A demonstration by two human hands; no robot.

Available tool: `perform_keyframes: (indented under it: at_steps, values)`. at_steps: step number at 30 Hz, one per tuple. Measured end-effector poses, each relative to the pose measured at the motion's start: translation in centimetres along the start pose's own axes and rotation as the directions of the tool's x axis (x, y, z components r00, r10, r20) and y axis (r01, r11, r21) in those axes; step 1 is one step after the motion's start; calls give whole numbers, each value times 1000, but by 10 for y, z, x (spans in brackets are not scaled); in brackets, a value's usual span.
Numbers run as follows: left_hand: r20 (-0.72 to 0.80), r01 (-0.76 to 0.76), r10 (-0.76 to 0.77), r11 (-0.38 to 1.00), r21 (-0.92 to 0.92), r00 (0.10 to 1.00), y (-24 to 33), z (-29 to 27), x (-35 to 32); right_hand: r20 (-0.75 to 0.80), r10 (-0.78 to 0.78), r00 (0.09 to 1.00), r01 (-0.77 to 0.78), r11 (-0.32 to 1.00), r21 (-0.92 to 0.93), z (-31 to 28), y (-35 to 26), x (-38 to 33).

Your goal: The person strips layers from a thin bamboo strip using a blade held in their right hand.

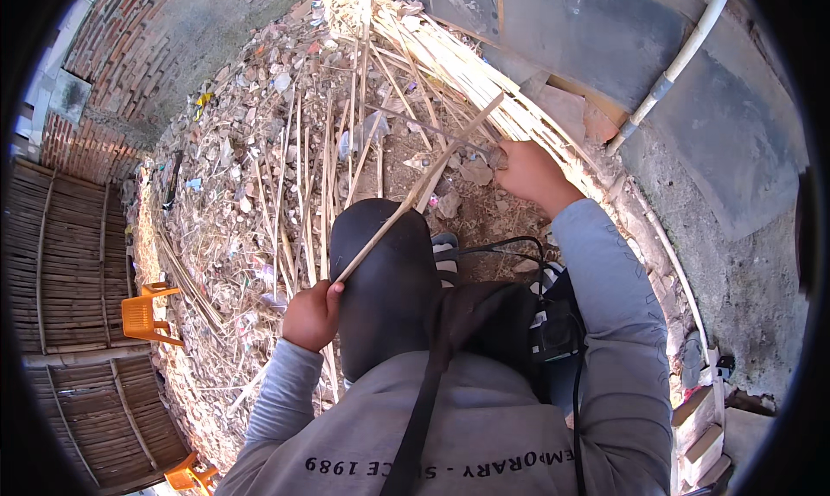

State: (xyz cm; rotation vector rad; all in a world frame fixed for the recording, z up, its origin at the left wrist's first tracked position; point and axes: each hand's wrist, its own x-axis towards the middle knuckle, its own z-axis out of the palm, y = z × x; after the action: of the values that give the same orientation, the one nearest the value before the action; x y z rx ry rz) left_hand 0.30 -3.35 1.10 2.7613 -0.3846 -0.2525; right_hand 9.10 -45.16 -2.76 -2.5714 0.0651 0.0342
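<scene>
A long split bamboo strip (421,187) slants up and to the right across my dark-covered knee (380,245). My left hand (311,315) is closed round its lower end, thumb on top. On the right, my right hand (538,178) is closed on one end of a thin, dark, blade-like tool (402,118), whose exact kind I cannot make out. The tool points left and crosses the strip near its upper part; whether they touch is unclear. The fingers of my right hand partly hide its grip.
Loose bamboo strips (307,193) lie on the littered ground to the left; a thick bundle (458,59) lies ahead. Grey panels (596,29) and a pale pipe (670,72) stand on the right. An orange plastic stool (143,317) is by the slatted bamboo wall (73,254).
</scene>
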Motion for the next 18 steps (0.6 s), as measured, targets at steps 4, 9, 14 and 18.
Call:
perform_keyframes:
  at_steps: [4, 9, 14, 18]
  values:
    - [-15, -11, 12, 1000, 22, 1000, -6, 3, -3, 78, -141, 987, 147, 986, -80, 9, -38, -15]
    - [-23, 7, -8, 999, -41, 1000, -3, 5, 0, -52, 7, 999, -4, 998, 68, 12, -11, -1]
    - [25, 11, -9, 993, -115, 1000, -6, -5, 2, -60, -196, 979, 189, 975, -117, 16, -17, -10]
    - [81, 22, -10, 988, -150, 997, -7, -8, 2, 129, -95, 987, 95, 995, 6, 15, -25, -5]
